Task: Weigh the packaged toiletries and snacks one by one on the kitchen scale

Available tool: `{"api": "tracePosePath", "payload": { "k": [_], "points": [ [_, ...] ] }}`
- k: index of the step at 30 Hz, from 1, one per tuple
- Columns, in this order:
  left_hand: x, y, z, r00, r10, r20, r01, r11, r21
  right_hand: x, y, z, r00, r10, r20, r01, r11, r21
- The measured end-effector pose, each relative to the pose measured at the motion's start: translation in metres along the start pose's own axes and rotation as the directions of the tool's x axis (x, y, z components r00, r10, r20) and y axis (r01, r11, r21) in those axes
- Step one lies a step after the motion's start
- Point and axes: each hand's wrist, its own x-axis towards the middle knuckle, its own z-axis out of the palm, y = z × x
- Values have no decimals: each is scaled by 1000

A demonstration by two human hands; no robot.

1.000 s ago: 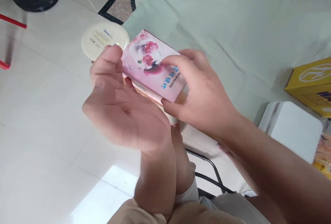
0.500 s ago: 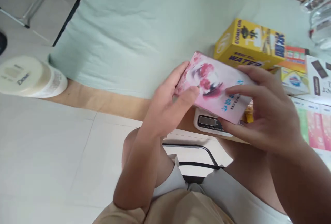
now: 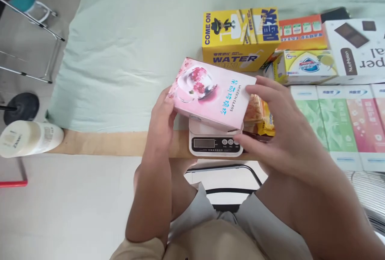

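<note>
shifted since the earlier frame: the left thumb has been drawn back from the printed face of the pink box [image 3: 207,93] to its left end. that end is gripped by the left hand [image 3: 161,117]; the right hand [image 3: 279,125] is spread wide at the opposite end, firm contact cannot be told. the box is positioned over the white scale [image 3: 216,146], near the table edge [image 3: 105,142]; whether it is borne there is hidden. step judged: alignment above the scale; level lowering is called for. room is restricted by the snack packets [image 3: 264,119] and yellow box [image 3: 237,39]; open cloth [image 3: 117,63] is found leftward.
</note>
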Motion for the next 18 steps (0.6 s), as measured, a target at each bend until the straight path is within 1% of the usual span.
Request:
{"api": "tracePosePath", "payload": {
  "k": [2, 5, 7, 10, 12, 13, 15, 18],
  "points": [
    [0, -1, 1, 999, -41, 15, 41, 999, -9, 0, -2, 7, 1000, 16, 19, -16, 999, 43],
    [0, -1, 3, 994, -105, 20, 105, 994, 2, 1, -6, 18, 998, 57, 12, -57, 995, 78],
    [-1, -1, 2, 992, -116, 40, 115, 993, 34, 4, -8, 22, 997, 77, 2, -76, 993, 90],
    [-6, 0, -3, 986, -100, 134, 83, 988, 129, 8, -9, 23, 997, 73, -39, -69, 993, 99],
    [-11, 0, -8, 966, -137, 220, 91, 974, 209, 12, -9, 21, 997, 57, -58, -50, 992, 119],
    [-13, 0, -10, 954, -169, 245, 108, 963, 246, 13, -8, 20, 997, 53, -61, -45, 990, 137],
    [-18, -3, -12, 947, -222, 232, 146, 941, 305, 15, -7, 19, 996, 59, -63, -46, 982, 186],
    [-24, -10, -9, 967, -214, 135, 153, 919, 362, 14, -3, 19, 993, 86, -83, -62, 963, 261]
  ]
}}
